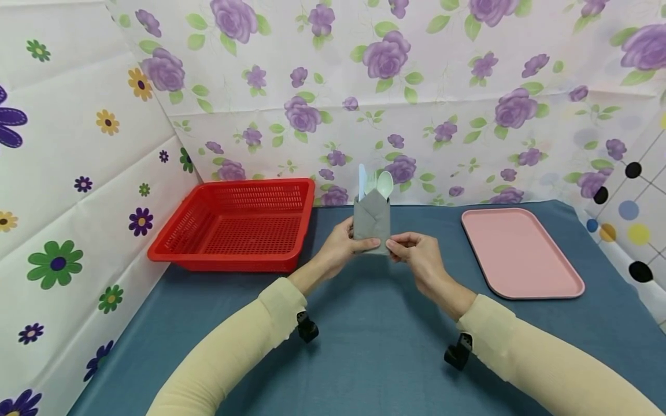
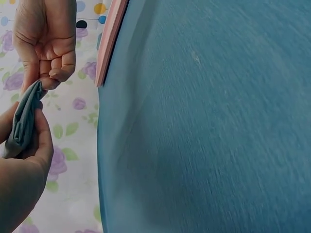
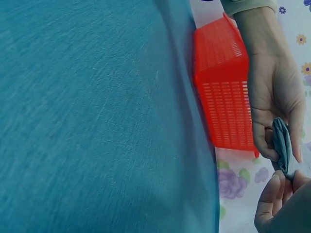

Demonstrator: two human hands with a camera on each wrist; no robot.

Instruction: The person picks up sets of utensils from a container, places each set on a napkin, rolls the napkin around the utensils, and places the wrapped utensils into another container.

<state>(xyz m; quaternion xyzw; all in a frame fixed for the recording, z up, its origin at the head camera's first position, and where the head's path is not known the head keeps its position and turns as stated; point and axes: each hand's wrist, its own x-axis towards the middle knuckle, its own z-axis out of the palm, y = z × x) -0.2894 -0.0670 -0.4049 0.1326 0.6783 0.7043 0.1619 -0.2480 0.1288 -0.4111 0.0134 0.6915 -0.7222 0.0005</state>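
A folded grey napkin pouch [image 1: 372, 222] stands upright in the air over the table. From its top stick out a pale blue knife [image 1: 361, 180], a pale green fork [image 1: 371, 182] and a pale green spoon [image 1: 385, 184]. My left hand [image 1: 346, 242] grips the pouch by its lower left side, thumb across the front. At the lower right corner, my right hand [image 1: 418, 257] pinches the pouch between thumb and fingers. Both wrist views show the folded bottom edge of the napkin pouch [image 2: 24, 119] [image 3: 282, 145] between the hands; the cutlery is hidden there.
To the left sits a red plastic basket [image 1: 234, 268] with slotted walls. A pink tray [image 1: 522, 251] lies on the right of the blue-covered table [image 1: 364, 346]. Behind the table hangs a flowered cloth [image 1: 343, 69], close beyond the hands.
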